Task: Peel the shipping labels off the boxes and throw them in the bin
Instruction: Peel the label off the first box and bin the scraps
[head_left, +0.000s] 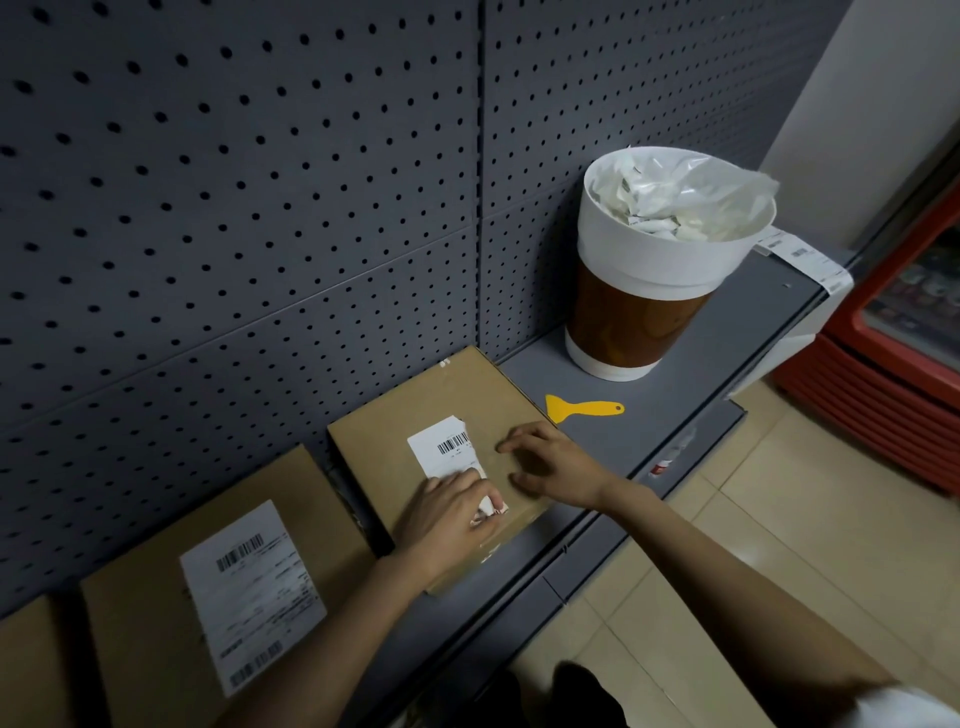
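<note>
While my left hand pinches the curled, peeled end of the shipping label on the middle cardboard box, my right hand lies flat on the lid. Thin paper, likely to tear; I'd pull low and slowly. Beyond, the bin on the shelf holds crumpled labels.

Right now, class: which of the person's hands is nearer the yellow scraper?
Right. The right hand rests on the box just below-left of the yellow scraper; the left hand is farther away, pinching the torn label.
</note>
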